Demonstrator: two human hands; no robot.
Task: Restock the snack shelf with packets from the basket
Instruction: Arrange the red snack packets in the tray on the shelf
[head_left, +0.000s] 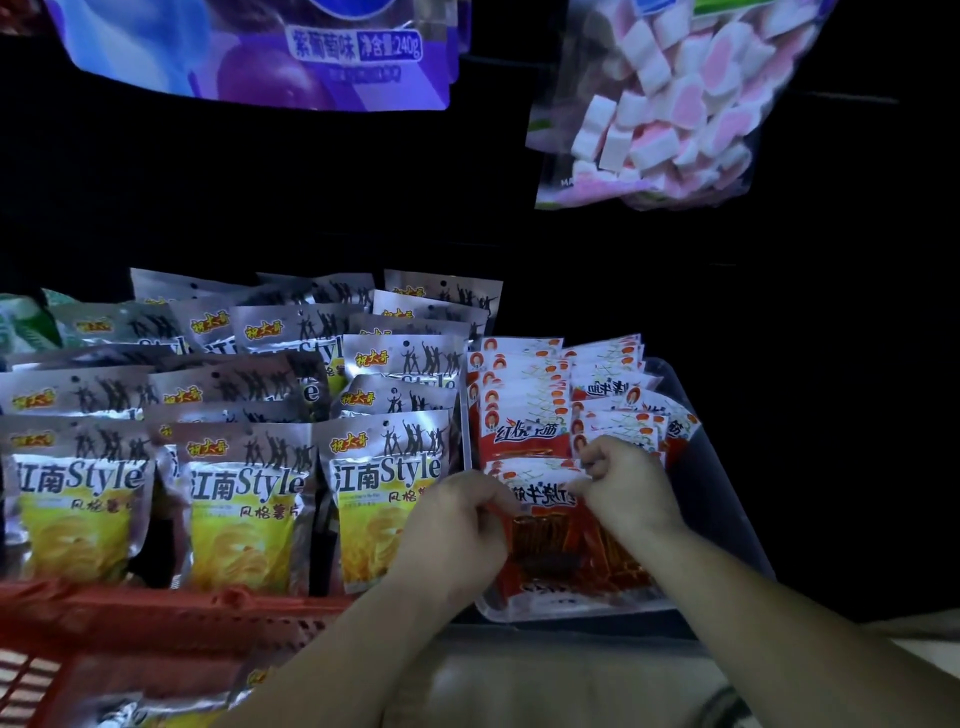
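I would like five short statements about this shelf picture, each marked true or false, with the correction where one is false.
1. The left hand and the right hand both pinch one red packet. True.
2. The other red packets stand in a clear plastic bin. True.
3. The silver chip packets stand to the right of the red ones. False: they stand to the left.
4. The basket at the lower left is blue. False: it is red.
5. A bag of marshmallows, pink and white, hangs at the upper right. True.
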